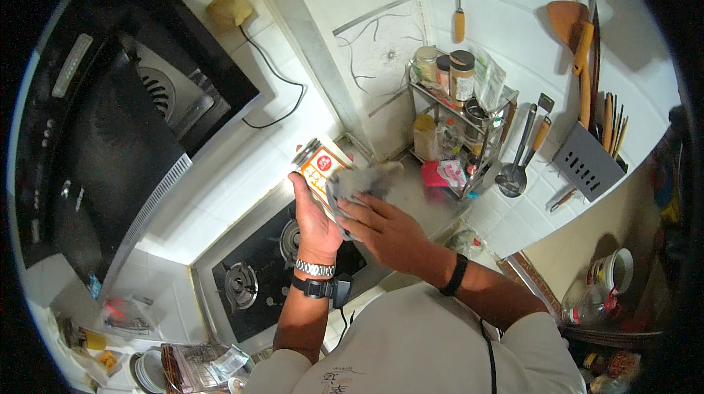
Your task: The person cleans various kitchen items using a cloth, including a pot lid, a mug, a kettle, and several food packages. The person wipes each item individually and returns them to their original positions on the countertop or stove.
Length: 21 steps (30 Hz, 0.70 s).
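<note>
My left hand holds a jar with a metallic lid and a white and orange label that bears writing. The jar is tilted, its lid towards the upper left. My right hand presses a grey, stained cloth against the jar's lower end and covers part of it. Both hands are above the right side of a black gas hob. The fingers of my left hand are partly hidden behind the jar.
A black range hood is at the left. A metal spice rack with several jars stands in the corner. Ladles and a grey utensil holder hang on the right wall. Plates stand at lower left.
</note>
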{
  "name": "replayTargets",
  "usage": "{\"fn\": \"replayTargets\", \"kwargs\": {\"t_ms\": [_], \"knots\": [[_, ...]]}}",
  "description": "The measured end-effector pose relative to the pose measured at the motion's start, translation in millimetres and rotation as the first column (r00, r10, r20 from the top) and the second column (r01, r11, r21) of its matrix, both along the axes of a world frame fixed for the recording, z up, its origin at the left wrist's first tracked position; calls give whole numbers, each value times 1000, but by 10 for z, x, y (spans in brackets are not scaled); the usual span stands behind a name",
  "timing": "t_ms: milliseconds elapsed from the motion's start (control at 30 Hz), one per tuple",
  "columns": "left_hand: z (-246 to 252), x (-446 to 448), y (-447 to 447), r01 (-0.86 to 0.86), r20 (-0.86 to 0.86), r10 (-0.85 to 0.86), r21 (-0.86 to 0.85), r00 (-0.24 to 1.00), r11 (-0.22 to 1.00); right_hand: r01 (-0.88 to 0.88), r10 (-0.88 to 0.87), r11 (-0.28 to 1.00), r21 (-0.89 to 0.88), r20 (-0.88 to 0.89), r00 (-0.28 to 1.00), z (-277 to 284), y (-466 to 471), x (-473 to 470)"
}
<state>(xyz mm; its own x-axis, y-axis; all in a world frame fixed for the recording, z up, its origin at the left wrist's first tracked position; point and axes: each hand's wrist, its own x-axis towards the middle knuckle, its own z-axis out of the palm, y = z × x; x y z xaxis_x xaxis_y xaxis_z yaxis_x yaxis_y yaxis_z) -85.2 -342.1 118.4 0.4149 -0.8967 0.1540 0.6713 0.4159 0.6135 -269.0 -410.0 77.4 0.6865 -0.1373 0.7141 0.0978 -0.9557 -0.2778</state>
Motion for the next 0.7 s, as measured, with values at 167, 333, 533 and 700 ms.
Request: {"fn": "replayTargets", "kwargs": {"t_ms": [167,333,533,700], "knots": [[90,105,57,22,-31,-23,-43,999,999,15,6,904,427,-49,999,-184,-79,-190],[99,51,139,89,-3,-89,78,996,993,-87,-41,275,957,102,994,-69,-242,-176],[-5,-3,57,-78,144,46,223,989,972,-56,14,276,959,55,998,154,-226,-133],[-120,-74,12,-398,445,248,284,861,872,38,-148,628,777,71,986,318,-215,-188]]}}
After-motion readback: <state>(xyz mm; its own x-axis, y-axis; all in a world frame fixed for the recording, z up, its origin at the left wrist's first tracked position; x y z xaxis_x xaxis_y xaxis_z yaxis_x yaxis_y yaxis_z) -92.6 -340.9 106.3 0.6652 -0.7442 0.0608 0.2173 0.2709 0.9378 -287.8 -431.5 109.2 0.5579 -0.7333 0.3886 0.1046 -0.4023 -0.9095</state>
